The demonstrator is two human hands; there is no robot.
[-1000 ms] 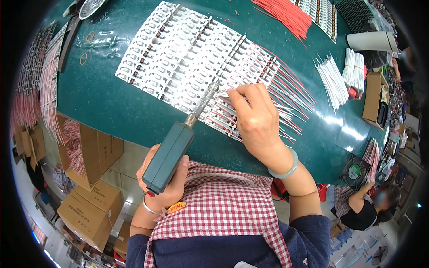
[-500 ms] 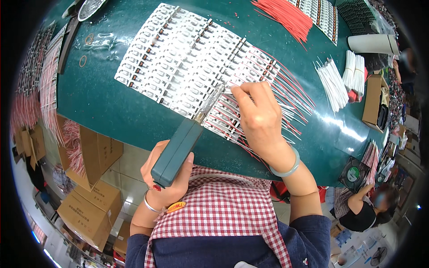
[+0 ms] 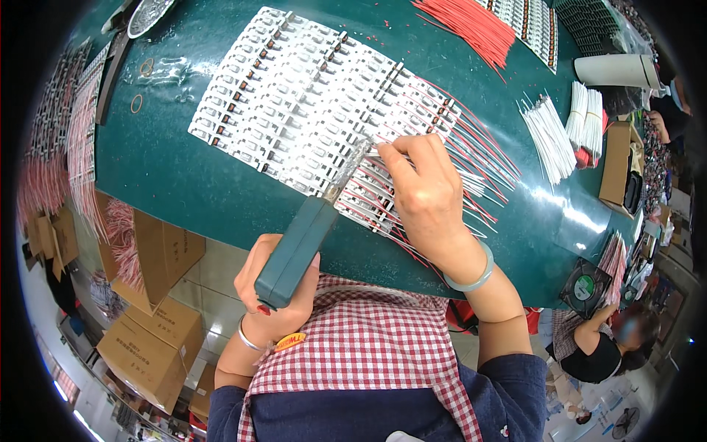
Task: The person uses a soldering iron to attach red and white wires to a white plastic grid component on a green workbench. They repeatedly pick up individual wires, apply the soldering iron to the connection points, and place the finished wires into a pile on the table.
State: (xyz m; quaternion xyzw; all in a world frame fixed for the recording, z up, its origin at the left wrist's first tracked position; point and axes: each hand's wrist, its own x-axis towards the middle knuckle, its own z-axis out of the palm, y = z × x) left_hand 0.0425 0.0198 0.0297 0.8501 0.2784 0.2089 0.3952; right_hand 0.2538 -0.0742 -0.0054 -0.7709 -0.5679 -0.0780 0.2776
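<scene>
My left hand (image 3: 276, 283) is wrapped around the green handle of a soldering iron (image 3: 297, 252). Its metal shaft slants up and right across the white circuit boards (image 3: 280, 96), laid in rows on the green table. Beside the iron's tip, the thumb and forefinger of my right hand (image 3: 427, 188) are pinched together on a thin wire, mostly hidden by the fingers. Red and white wires (image 3: 479, 151) fan out rightward from the right-hand column of boards, some passing beneath my right hand.
Loose red wires (image 3: 471, 33) lie at the far side, with white wires (image 3: 546, 140) and tied white bundles (image 3: 583, 116) to the right. A small fan (image 3: 585, 286) sits at the table's right edge. Cardboard boxes (image 3: 151, 353) stand below left; a co-worker (image 3: 596, 342) is at lower right.
The soldering iron's handle has shifted slightly to the right with my left hand. My right hand has moved a touch left, still pinching beside the tip.
</scene>
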